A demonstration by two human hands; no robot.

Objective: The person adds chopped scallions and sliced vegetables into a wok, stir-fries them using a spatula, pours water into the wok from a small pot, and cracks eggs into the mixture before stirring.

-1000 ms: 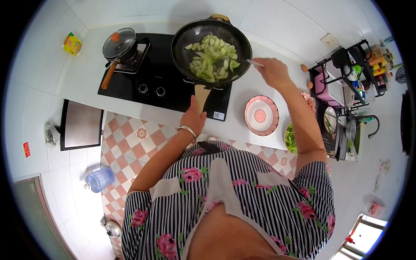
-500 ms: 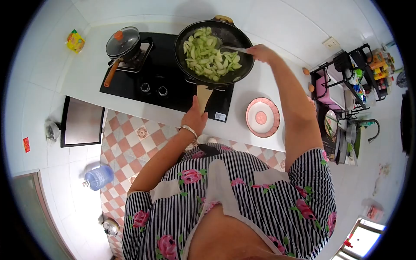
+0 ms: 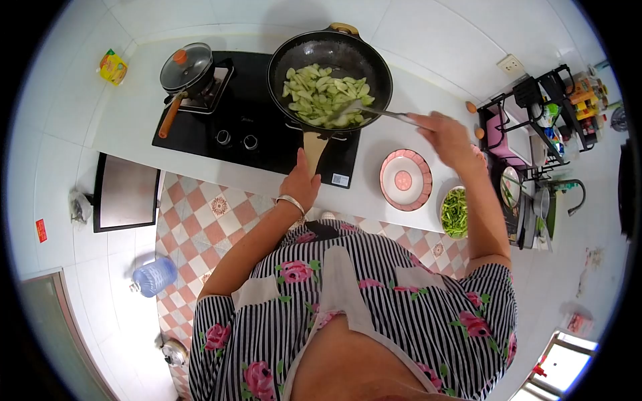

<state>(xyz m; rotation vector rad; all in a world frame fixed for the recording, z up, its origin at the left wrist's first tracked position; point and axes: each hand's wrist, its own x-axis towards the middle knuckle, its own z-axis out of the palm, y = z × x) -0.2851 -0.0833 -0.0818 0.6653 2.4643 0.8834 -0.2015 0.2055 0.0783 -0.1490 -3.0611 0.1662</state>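
A black wok [image 3: 321,50] sits on the right side of the stove, with sliced pale-green vegetable [image 3: 324,90] heaped in its near half. My left hand [image 3: 301,185] is closed around the wok's light wooden handle [image 3: 314,155]. In my right hand [image 3: 447,137] is the handle of a metal spatula [image 3: 388,113]; its blade reaches over the wok's near right rim into the slices. A pink-and-white plate [image 3: 405,180] lies on the counter between my hands. Beneath my right forearm, a bowl of cut green vegetable pieces [image 3: 455,212] partly shows.
A small lidded pot [image 3: 188,68] with a wooden handle [image 3: 171,117] stands on the left burner of the black stove [image 3: 251,110]. To the right are eggs [image 3: 471,107], a black dish rack [image 3: 528,127] and a tap [image 3: 576,200]. A yellow packet [image 3: 112,67] is at the far left.
My right hand has drawn back right and toward me with the spatula. The slices have shifted toward the wok's near side, and the green vegetable bowl has come into view. My left hand stays put.
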